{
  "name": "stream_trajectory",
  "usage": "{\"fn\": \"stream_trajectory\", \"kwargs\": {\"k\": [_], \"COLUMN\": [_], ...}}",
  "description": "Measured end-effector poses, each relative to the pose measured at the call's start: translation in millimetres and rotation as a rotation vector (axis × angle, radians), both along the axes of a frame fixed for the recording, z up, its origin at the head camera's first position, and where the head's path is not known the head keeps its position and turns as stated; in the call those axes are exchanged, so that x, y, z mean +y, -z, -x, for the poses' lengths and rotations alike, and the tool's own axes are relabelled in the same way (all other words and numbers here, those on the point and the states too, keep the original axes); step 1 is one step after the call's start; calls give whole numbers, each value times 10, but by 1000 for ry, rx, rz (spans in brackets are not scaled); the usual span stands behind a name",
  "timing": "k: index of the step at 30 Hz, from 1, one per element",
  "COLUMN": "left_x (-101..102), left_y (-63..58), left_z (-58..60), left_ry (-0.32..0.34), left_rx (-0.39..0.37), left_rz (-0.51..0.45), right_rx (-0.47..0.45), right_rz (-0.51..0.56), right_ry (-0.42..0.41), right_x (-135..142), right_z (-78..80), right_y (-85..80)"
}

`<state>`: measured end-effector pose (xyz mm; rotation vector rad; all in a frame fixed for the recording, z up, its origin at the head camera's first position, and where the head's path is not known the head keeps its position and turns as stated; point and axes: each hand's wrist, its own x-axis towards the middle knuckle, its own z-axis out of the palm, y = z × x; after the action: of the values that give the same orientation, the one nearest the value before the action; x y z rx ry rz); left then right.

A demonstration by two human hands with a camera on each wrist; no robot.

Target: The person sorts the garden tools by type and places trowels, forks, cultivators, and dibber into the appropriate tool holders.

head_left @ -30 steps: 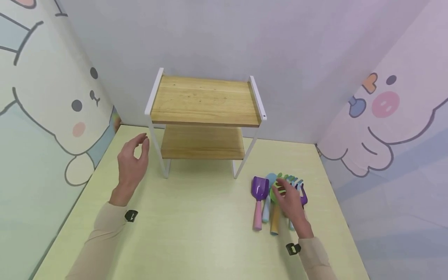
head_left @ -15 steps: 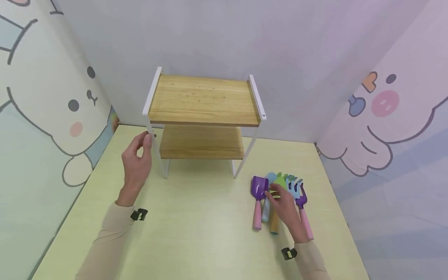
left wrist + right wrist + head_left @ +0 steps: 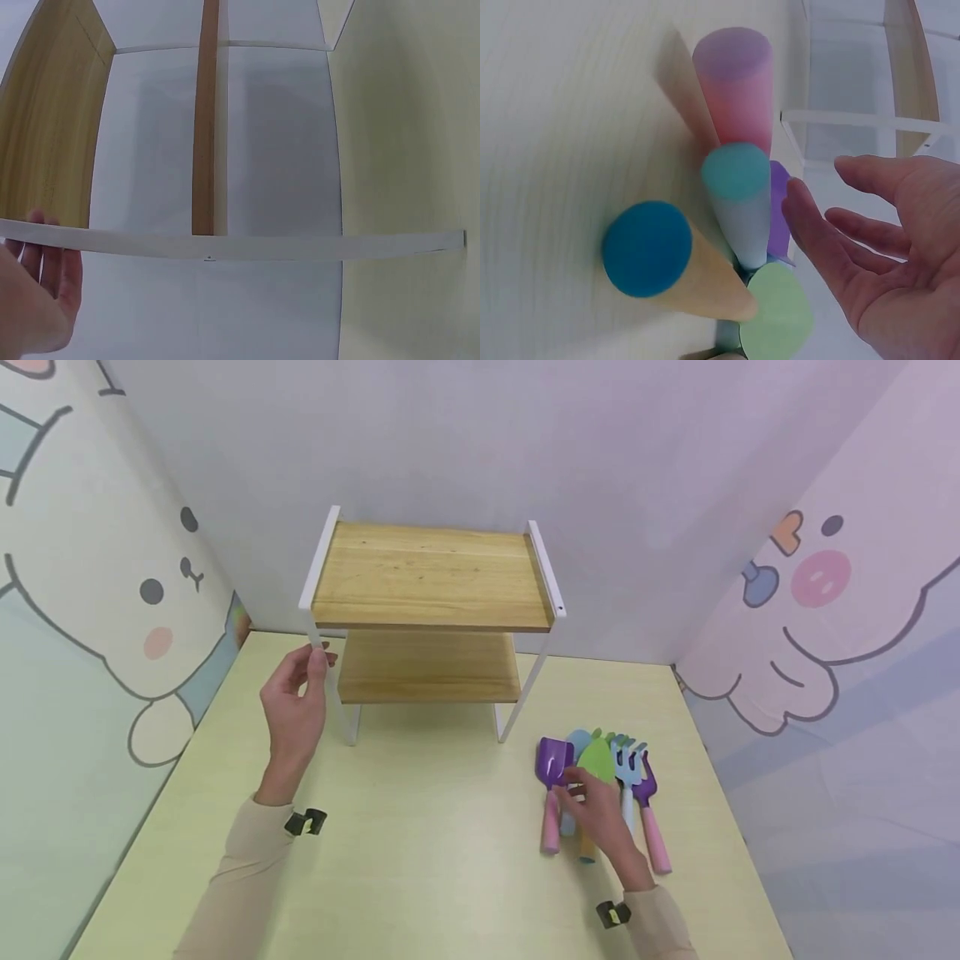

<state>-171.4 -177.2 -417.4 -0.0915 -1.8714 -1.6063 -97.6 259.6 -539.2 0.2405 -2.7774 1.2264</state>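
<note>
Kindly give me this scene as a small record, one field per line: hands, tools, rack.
left hand: curled around a white post of the rack
right hand: nearest the purple shovel, holding nothing
also on the table: green trowel, light-blue fork, purple pronged tool, others partly hidden
rack: two wooden shelves, white frame

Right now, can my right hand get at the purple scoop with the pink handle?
Probably yes: your right hand is right by the purple scoop, thumb and fingers apart, and no other tool appears to lie over its pink handle.
</note>
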Motion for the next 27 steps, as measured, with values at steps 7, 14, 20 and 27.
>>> {"fn": "stream_trajectory", "kwargs": {"k": [7, 14, 20, 27], "left_x": [0, -15, -25, -28], "left_y": [27, 56, 60, 78], "left_z": [50, 101, 119, 119], "left_ry": [28, 79, 109, 105], "left_rx": [3, 38, 40, 41], "left_rz": [-74, -130, -182, -192], "right_rx": [-119, -151, -209, -291], "right_rz": [-58, -145, -122, -114], "right_ry": [16, -3, -11, 27], "right_x": [-56, -135, -199, -247], "right_z": [-63, -127, -177, -202], "right_y": [37, -28, -37, 10]}}
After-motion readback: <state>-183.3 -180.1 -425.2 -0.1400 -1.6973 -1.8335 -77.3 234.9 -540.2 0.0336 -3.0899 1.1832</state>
